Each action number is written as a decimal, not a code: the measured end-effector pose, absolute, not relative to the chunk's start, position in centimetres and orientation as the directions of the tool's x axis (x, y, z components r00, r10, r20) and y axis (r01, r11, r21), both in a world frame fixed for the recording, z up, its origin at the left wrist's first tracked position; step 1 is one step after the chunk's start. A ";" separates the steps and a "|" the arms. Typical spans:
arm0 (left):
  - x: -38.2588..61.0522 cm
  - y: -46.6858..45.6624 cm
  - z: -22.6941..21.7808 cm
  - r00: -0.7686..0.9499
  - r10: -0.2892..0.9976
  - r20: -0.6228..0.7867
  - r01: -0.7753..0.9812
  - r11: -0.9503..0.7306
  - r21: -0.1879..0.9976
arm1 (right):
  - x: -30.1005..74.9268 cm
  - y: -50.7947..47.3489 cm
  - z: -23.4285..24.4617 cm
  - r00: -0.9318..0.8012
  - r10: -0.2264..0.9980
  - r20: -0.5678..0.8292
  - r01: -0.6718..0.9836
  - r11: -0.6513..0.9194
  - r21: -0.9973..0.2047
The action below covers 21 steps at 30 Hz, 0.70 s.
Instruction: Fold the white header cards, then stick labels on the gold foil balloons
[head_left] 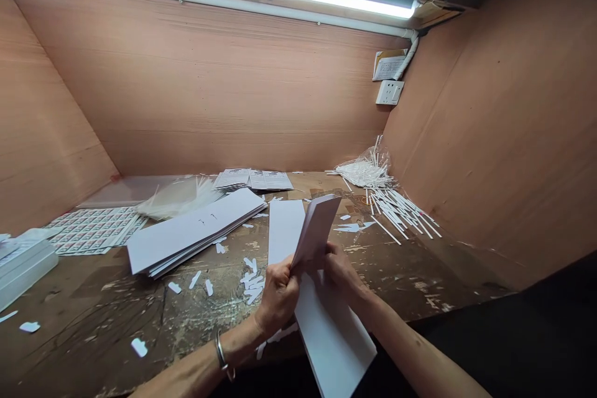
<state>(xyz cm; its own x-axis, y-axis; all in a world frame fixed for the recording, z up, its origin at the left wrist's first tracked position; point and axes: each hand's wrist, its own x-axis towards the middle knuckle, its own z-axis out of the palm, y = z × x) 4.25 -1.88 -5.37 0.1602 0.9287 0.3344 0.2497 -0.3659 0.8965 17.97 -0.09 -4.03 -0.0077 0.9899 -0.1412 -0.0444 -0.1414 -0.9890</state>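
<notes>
Left hand (278, 295): fingers curled, thumb on top, closed in pinch grip; forearm enters from lower left.
Right hand (342, 273): closed likewise, back of hand up, just beside left; forearm enters from lower right.
Both above front edge of bench (116, 317), centre.

Two bare hands on bare forearms: left hand (278, 295) and right hand (344, 275). Round the left wrist sits a thin, silver-coloured metal bangle (221, 353), with a small second ring or clasp hanging from its near side. Black fabric (522, 336) at near right may be the person's clothing; that is unclear.
</notes>
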 end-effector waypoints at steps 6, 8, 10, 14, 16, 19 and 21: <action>4.8 -2.6 -4.9 0.302 0.878 0.372 0.219 -0.444 0.869 | 17.8 -0.1 -4.4 0.015 0.982 -0.187 -0.068 -0.185 -0.980; 4.8 -2.2 -4.8 0.254 0.915 0.313 0.121 -0.352 0.928 | 18.0 -0.1 -4.5 0.016 0.987 -0.157 -0.088 -0.156 -0.984; 4.6 -1.5 -4.5 0.168 0.958 0.232 0.003 -0.235 0.972 | 18.3 -0.1 -4.5 0.003 0.991 -0.132 -0.141 -0.130 -0.981; 4.1 -0.3 -3.5 0.067 0.986 0.153 -0.118 -0.144 0.983 | 18.5 -0.3 -4.1 -0.144 0.971 -0.189 -0.193 -0.215 -0.957; 4.0 -0.1 -3.3 0.076 0.986 0.148 -0.122 -0.138 0.983 | 18.4 -0.4 -3.9 -0.147 0.964 -0.220 -0.176 -0.244 -0.954; 4.0 -0.2 -3.4 0.078 0.984 0.157 -0.095 -0.150 0.984 | 18.1 -0.5 -3.7 -0.133 0.963 -0.232 -0.153 -0.252 -0.956; 4.0 -0.4 -3.5 0.075 0.980 0.184 -0.057 -0.180 0.982 | 18.0 -0.6 -3.7 -0.130 0.965 -0.226 -0.137 -0.243 -0.960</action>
<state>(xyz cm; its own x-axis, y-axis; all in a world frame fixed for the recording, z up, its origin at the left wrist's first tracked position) 4.02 -0.37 -3.52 0.0748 0.9801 0.1837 -0.0575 -0.1796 0.9820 17.96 -0.55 -3.66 -0.1304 0.9653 -0.2261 -0.1374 -0.2434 -0.9601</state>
